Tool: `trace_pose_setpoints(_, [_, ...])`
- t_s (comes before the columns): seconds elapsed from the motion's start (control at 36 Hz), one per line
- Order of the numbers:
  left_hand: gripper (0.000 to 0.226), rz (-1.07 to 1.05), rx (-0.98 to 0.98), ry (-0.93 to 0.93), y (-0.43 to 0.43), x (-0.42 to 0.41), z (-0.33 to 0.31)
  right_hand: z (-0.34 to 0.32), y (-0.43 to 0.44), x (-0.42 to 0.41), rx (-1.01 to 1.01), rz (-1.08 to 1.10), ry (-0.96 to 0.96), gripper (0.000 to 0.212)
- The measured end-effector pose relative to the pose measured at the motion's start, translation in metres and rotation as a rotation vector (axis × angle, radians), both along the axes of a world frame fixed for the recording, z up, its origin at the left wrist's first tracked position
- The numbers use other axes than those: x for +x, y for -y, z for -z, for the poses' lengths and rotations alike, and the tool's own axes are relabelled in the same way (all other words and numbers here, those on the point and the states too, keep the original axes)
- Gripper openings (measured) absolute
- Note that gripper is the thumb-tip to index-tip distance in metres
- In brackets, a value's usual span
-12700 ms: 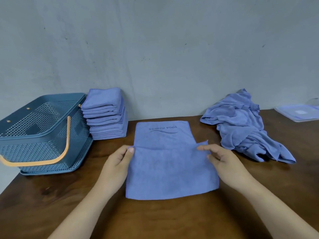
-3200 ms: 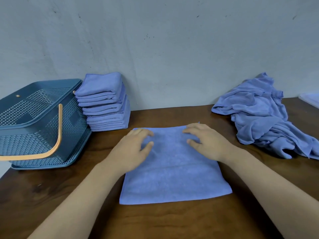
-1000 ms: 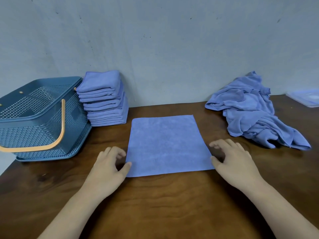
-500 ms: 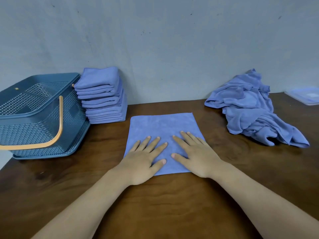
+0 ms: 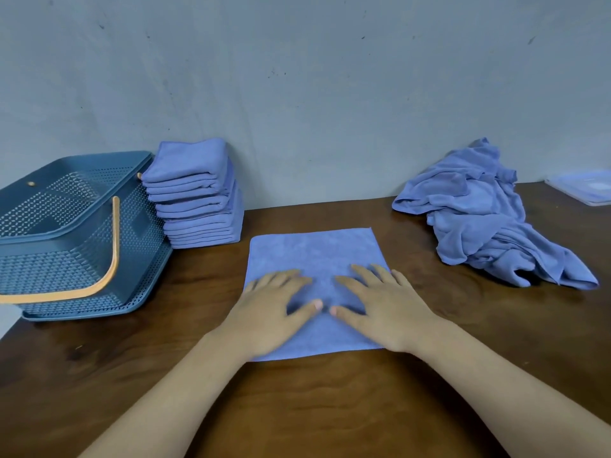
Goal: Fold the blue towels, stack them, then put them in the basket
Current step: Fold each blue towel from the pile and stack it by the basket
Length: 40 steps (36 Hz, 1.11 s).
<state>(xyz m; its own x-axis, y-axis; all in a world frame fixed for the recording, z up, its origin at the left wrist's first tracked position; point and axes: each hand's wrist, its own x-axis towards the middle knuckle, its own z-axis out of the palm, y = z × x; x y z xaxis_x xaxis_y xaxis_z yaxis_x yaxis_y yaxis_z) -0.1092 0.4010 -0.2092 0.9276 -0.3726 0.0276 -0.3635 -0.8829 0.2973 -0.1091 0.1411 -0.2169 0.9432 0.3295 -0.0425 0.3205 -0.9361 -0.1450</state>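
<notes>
Both my hands are flat on the towel (image 5: 314, 249) right now, fingers straight and spread, not gripping anything. Left hand (image 5: 274, 309) covers the near-left part, right hand (image 5: 383, 309) the near-right, thumbs almost meeting in the middle. The towel's a folded square lying on the table (image 5: 330, 408) in front of me. The stack (image 5: 198, 200) of folded ones sits back left against the wall, touching the basket (image 5: 76, 259), which is tipped up on its side with the orange handle (image 5: 114, 246) hanging out. The unfolded pile (image 5: 479, 219) is off to the right, well apart.
</notes>
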Motion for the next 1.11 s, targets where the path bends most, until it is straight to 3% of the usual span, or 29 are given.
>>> trace_pose_setpoints(0.08, [0.077, -0.102, 0.035, 0.084, -0.002, 0.036, -0.005, -0.008, -0.005, 0.030, 0.026, 0.024, 0.068, 0.075])
trace_pose_setpoints(0.22, [0.092, -0.156, 0.195, -0.076, -0.007, 0.075, 0.010, 0.003, -0.003, 0.075, -0.005, 0.062, -0.066, 0.086])
trace_pose_setpoints(0.39, [0.094, -0.146, 0.172, -0.120, -0.010, 0.077, 0.018, 0.014, 0.002, 0.080, 0.034, 0.072, -0.084, 0.089])
trace_pose_setpoints(0.47, [0.082, -0.151, 0.096, -0.017, -0.012, 0.074, 0.018, 0.012, 0.002, 0.077, 0.029, 0.056, -0.052, 0.085])
trace_pose_setpoints(0.53, [0.064, -0.156, 0.048, 0.155, -0.016, 0.066, 0.019, 0.009, 0.005, 0.070, 0.011, 0.022, 0.030, 0.075])
trace_pose_setpoints(0.61, [0.046, -0.024, -0.032, 0.310, -0.018, 0.043, 0.018, 0.004, 0.007, 0.051, 0.004, -0.051, 0.160, 0.059])
trace_pose_setpoints(0.69, [0.033, 0.193, -0.108, 0.225, -0.012, 0.007, 0.015, 0.005, 0.008, 0.026, 0.123, -0.142, 0.098, 0.054])
trace_pose_setpoints(0.81, [0.040, 0.349, -0.049, 0.169, -0.009, -0.024, 0.012, 0.015, 0.015, 0.000, 0.110, -0.300, 0.036, 0.057])
trace_pose_setpoints(0.92, [0.046, 0.447, 0.025, 0.177, -0.006, -0.029, 0.003, 0.013, 0.015, -0.007, 0.100, -0.296, 0.053, 0.058])
trace_pose_setpoints(1.11, [0.026, 0.481, 0.061, 0.242, 0.001, -0.033, 0.001, 0.011, 0.012, -0.008, 0.161, -0.387, 0.175, 0.042])
